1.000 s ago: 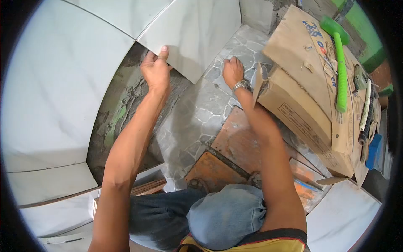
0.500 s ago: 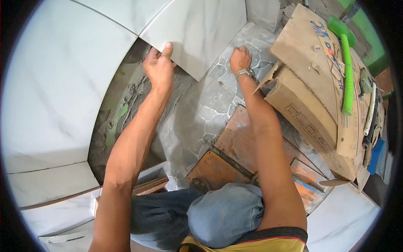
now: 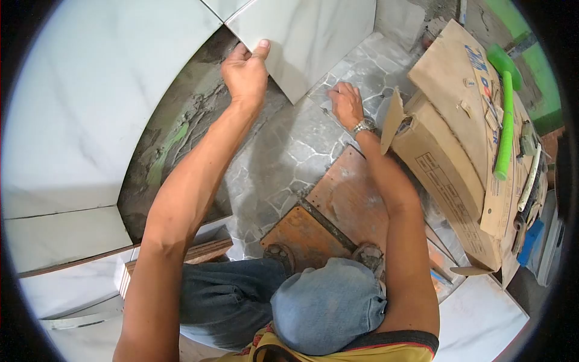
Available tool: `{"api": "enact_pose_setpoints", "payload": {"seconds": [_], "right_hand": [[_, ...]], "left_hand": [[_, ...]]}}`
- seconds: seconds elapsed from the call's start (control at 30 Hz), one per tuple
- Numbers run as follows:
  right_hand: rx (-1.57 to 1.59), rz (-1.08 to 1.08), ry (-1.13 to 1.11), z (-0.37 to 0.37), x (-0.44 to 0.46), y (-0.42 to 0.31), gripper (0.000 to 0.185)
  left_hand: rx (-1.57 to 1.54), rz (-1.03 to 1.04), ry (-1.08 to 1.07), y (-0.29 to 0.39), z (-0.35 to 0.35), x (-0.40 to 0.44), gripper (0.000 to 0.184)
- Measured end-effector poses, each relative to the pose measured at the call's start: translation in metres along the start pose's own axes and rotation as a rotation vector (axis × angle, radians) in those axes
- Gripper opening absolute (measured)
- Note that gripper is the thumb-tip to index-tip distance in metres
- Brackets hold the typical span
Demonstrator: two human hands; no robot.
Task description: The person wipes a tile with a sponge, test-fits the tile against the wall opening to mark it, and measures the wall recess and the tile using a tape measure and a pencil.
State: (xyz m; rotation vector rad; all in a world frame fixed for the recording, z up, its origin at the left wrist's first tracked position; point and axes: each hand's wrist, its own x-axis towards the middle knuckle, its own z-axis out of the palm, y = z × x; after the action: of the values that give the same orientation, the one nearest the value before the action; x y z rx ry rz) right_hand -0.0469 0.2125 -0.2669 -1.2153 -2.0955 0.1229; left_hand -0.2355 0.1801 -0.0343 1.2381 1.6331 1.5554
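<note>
My left hand (image 3: 245, 71) grips the near edge of a white marbled wall tile (image 3: 313, 42), thumb on its face and fingers behind it. Bare grey mortar (image 3: 187, 114) with a green streak shows below and left of this tile. My right hand (image 3: 347, 104), with a watch (image 3: 365, 125) on the wrist, is closed just above the stone-patterned floor (image 3: 283, 145), right of the tile's lower corner. Its fingers are curled together. A thin dark bit shows near the fingertips, too small to name.
Cardboard boxes (image 3: 443, 169) stand at the right with a green mallet (image 3: 506, 120) and several tools on top. Rusty brown boards (image 3: 353, 187) lie on the floor before my knees. Large white tiles (image 3: 90, 114) cover the left, and another white tile (image 3: 482, 314) lies at lower right.
My right hand has drawn back towards me and slightly closer to the tile's corner. My left hand keeps its hold on the tile. The whole view has shifted a little.
</note>
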Motion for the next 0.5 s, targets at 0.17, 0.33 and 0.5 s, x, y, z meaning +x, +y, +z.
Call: {"api": "enact_pose_setpoints", "payload": {"seconds": [0.17,0.33,0.5], "right_hand": [[0.029,-0.075,-0.065,0.008,0.002,-0.013,0.019],[0.111,-0.145,-0.092,0.011,0.007,-0.019,0.02],[0.057,-0.153,-0.112,0.01,0.009,-0.022,0.02]], "left_hand": [[0.051,-0.003,-0.009,-0.003,-0.001,0.002,0.026],[0.015,0.005,-0.013,-0.004,-0.001,0.002,0.027],[-0.051,-0.033,0.038,0.003,0.001,-0.002,0.021]]}}
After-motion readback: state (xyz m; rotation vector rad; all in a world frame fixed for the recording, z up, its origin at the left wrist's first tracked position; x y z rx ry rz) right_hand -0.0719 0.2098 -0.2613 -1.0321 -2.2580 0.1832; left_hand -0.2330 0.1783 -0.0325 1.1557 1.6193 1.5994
